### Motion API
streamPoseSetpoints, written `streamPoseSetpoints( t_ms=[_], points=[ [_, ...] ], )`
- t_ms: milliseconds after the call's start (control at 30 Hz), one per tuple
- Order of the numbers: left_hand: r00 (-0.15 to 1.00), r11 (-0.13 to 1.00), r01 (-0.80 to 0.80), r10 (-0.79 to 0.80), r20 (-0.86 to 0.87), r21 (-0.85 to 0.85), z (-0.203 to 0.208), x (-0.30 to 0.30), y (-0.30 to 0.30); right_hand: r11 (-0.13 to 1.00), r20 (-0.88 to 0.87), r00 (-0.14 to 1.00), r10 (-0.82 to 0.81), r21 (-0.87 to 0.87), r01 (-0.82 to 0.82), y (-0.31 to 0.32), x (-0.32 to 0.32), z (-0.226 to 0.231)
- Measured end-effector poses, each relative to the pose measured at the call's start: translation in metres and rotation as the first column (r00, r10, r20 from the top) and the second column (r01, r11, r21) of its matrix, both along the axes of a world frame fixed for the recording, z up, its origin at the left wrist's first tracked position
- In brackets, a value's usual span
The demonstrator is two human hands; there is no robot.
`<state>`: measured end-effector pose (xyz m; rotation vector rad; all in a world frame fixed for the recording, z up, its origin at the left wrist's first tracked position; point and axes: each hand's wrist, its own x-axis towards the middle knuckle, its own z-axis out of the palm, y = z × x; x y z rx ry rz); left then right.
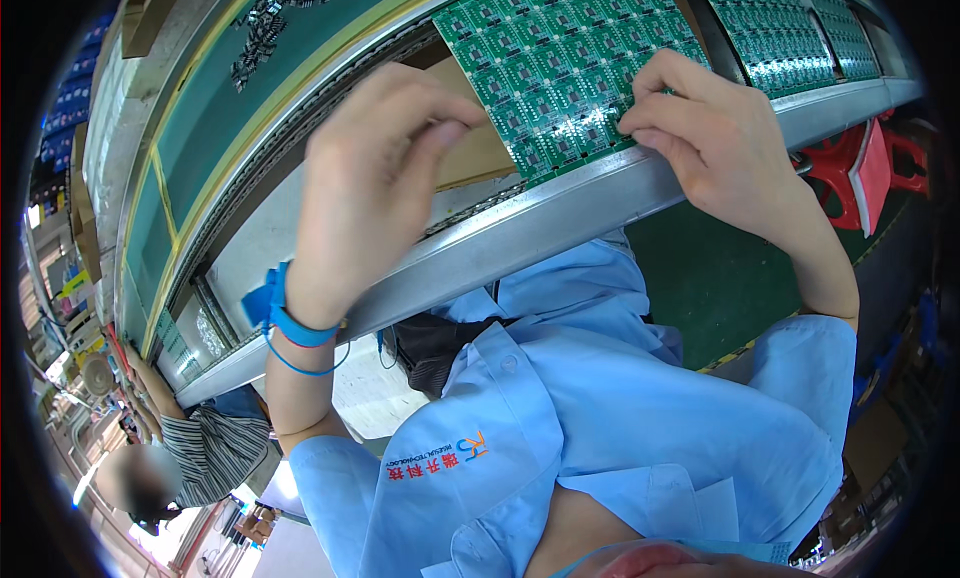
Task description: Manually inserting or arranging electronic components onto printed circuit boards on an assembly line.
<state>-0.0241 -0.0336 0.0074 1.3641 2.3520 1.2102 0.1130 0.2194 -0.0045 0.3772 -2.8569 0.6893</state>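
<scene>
A green circuit board panel (570,63), made of many small repeated boards with dark chips, lies across the rails of a conveyor in front of me. Over its right near part is my right hand (705,128), thumb and fingers pinched close to the board's surface; whatever they hold is too small to make out. My left hand (375,163) hovers just left of the panel, slightly blurred, its thumb and forefinger brought together by the panel's left edge. Anything between those fingertips cannot be made out. A blue wrist strap (300,313) with a thin cord circles my left wrist.
The metal near rail (540,213) runs between my body and the board. More green panels (765,38) sit farther right on the conveyor. Small black parts (265,33) lie heaped on the green bench surface at far left. A co-worker in a striped shirt (215,453) is at lower left. A red stool (840,178) stands right.
</scene>
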Motion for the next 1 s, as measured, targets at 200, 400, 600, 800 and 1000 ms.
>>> streamPoseSetpoints(
  t_ms=[200,400,600,800,1000],
  points=[
    [0.996,0.987,0.086,-0.085,0.010,-0.138,-0.006,0.031,0.012,0.981,-0.031,0.999,0.012,-0.193,-0.018,0.007,-0.005,0.022],
    [0.981,0.990,0.077,-0.097,-0.169,-0.118,-0.016,0.039,0.021,0.970,-0.024,0.999,-0.025,-0.242,0.018,0.012,-0.001,0.016],
    [0.966,0.993,0.078,-0.097,-0.238,-0.088,-0.018,0.043,0.026,0.973,-0.052,0.999,-0.003,-0.233,-0.010,0.014,0.002,0.012],
    [0.964,0.996,0.067,-0.078,-0.254,-0.054,-0.025,0.048,0.025,0.963,-0.009,0.999,-0.033,-0.269,0.029,0.010,0.007,0.009],
    [0.947,0.997,0.069,-0.079,-0.311,-0.042,-0.027,0.054,0.027,0.978,-0.094,0.996,0.012,-0.207,-0.032,0.011,0.007,0.006]
  ],
)
